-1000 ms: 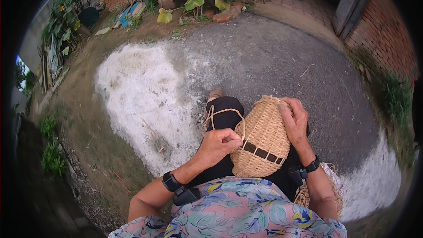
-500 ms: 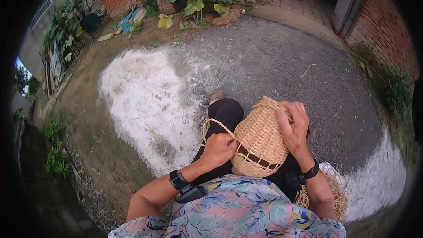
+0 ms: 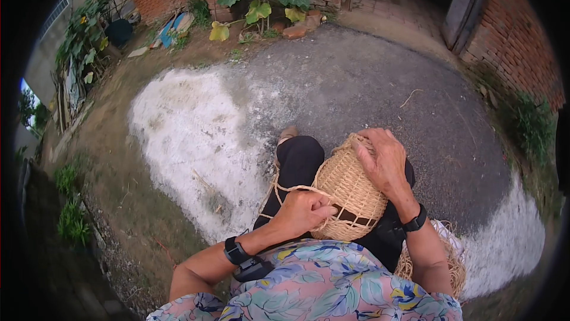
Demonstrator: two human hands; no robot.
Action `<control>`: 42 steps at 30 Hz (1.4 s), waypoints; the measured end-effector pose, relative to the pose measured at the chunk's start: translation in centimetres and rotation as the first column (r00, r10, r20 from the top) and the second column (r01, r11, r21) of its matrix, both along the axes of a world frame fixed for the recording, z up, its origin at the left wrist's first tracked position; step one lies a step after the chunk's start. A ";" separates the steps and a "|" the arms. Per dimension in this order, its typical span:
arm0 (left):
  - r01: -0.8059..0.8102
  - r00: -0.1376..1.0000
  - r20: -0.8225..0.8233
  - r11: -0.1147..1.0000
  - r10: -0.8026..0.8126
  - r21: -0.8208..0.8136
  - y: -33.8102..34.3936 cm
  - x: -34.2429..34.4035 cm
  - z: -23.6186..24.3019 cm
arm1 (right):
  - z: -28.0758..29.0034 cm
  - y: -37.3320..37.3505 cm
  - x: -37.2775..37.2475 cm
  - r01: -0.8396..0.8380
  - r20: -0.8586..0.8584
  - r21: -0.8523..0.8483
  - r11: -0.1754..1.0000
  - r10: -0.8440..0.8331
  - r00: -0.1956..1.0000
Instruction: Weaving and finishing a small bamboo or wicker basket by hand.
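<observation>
Since the earlier frames the left hand (image 3: 306,213) is sliding a little rightwards along the lower side of the rounded tan woven straw basket (image 3: 349,193), and the basket is sitting slightly more upright on the lap; the weaving looks to be carrying on at the base rim rather than finishing. That left hand is closing in a pinch on a thin pale straw strand (image 3: 284,189), which is looping out to the left over the black-trousered knee (image 3: 299,160) and coming back to the fingers. A black wristband (image 3: 236,252) is showing on that forearm. The basket itself is resting on the person's lap, bottom end towards the body, with a dark brown band (image 3: 351,219) running round it near the rim (band material hard to tell). On the right, the right hand (image 3: 385,160) is lying curled over the top of the basket, gripping and steadying it, fingers spread across the weave. Lower right, a loose bundle of pale straw (image 3: 444,259) is lying on the ground beside the leg, partly hidden by the forearm.
</observation>
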State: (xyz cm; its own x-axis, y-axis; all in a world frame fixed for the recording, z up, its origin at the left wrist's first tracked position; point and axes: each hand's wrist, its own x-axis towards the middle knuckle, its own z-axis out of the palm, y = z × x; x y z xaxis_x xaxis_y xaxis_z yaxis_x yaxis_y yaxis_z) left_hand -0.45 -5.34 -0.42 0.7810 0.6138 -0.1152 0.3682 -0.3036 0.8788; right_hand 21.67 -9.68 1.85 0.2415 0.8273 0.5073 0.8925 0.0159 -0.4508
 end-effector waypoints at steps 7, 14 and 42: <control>0.063 0.997 0.057 0.895 -0.042 -0.443 1.6 -2.1 -1.3 | -0.5 0.2 0.2 -0.029 -0.038 0.062 0.998 0.031 0.999; -0.025 0.920 0.392 0.995 -0.016 0.101 4.5 -2.0 -1.4 | -0.3 -0.6 -0.3 0.015 -0.070 0.057 0.998 -0.011 0.997; -0.065 0.952 0.299 0.997 0.073 -0.036 3.3 -2.4 -5.3 | -0.1 0.9 0.1 -0.056 -0.095 -0.119 0.991 0.045 0.994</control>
